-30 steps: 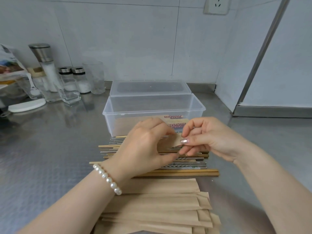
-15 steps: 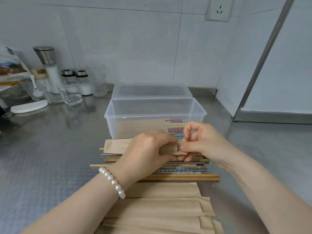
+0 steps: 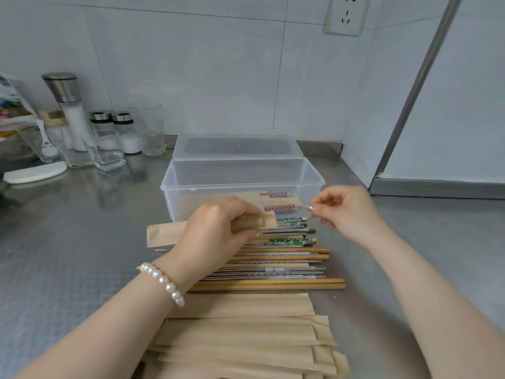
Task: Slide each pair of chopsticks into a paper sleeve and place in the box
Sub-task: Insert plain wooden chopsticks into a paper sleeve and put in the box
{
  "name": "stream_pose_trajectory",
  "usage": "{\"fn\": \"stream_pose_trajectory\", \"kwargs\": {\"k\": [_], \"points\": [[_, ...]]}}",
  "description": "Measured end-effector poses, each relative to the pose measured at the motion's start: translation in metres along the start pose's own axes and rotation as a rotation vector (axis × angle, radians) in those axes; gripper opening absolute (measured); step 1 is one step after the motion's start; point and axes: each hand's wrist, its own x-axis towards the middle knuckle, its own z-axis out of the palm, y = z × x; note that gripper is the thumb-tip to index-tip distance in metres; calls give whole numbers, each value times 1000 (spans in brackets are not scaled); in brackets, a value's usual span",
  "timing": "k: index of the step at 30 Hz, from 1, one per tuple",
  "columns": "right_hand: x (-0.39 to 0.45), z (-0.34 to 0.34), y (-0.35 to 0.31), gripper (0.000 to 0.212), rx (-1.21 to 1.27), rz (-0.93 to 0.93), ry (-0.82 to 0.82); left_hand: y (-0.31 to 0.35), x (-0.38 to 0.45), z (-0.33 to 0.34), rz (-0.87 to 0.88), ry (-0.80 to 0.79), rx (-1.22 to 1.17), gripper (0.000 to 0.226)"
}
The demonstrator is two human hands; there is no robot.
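Sleeve (image 3: 166, 233) of plain tan paper, held level by left hand (image 3: 216, 236).

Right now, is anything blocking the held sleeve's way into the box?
Nothing visible does. The left hand grips the paper sleeve just in front of the clear box, which is open on top, its lid lying behind. The right hand is off to the side.

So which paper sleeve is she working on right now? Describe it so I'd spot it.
Find the clear plastic box on the steel counter. Just in front of it, above the row of loose chopsticks, the left hand grips one brown sleeve. It alone is lifted; the other sleeves lie stacked nearest her.
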Motion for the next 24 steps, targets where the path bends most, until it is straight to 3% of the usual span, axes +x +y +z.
{"fn": "stream_pose_trajectory", "kwargs": {"k": [3,7,13,24], "points": [[8,-1,16,28,-261,-23,-72,-5,2,-4,-73,3,22,28],[6,7,16,25,-373,-17,-236,-8,2,-3,-116,-32,28,27],[4,1,14,26,-394,-30,-358,-9,2,-2,-125,-66,20,27],[7,-6,21,16,-330,-19,-411,-6,1,-3,-127,-86,14,27]]}}
